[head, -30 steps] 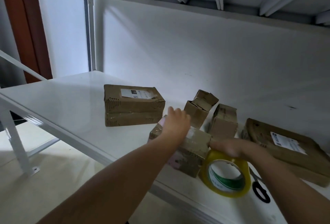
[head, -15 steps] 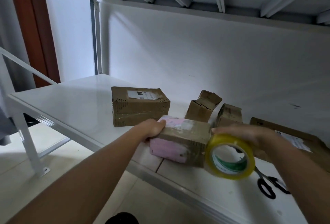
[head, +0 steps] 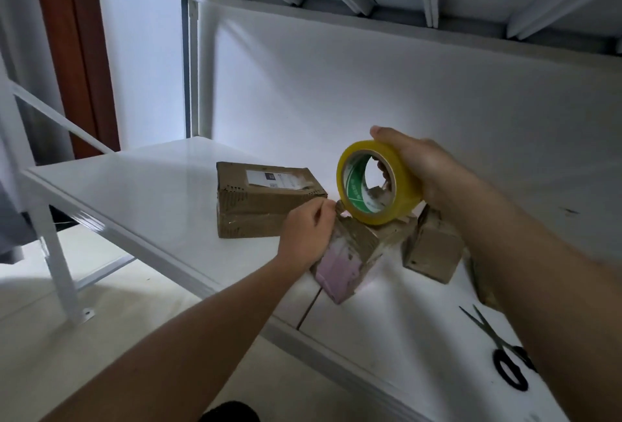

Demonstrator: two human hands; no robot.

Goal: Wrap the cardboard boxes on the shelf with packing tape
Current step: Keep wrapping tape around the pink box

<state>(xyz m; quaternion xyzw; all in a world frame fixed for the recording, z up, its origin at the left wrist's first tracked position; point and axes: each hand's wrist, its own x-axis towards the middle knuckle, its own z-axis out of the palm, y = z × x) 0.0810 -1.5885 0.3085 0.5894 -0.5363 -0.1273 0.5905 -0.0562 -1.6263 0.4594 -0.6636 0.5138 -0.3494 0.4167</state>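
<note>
My right hand (head: 422,166) grips a yellow roll of packing tape (head: 377,182), lifted above a small cardboard box with a pink label (head: 350,253). That box stands tilted on the white shelf (head: 151,192). My left hand (head: 308,233) holds the box's upper left end, fingers curled at its top corner right under the roll. A larger labelled cardboard box (head: 262,199) lies behind and to the left. Another small box (head: 432,246) sits to the right, partly behind my right forearm.
Black-handled scissors (head: 505,354) lie on the shelf at the front right. Another box edge (head: 481,283) peeks out behind my right arm. A white upright post (head: 193,65) and the shelf above bound the space. The shelf's front edge runs diagonally below my left forearm.
My right hand has lifted the tape roll from beside the box to above it. The small pink-labelled box has been tipped up on end, with my left hand still on it.
</note>
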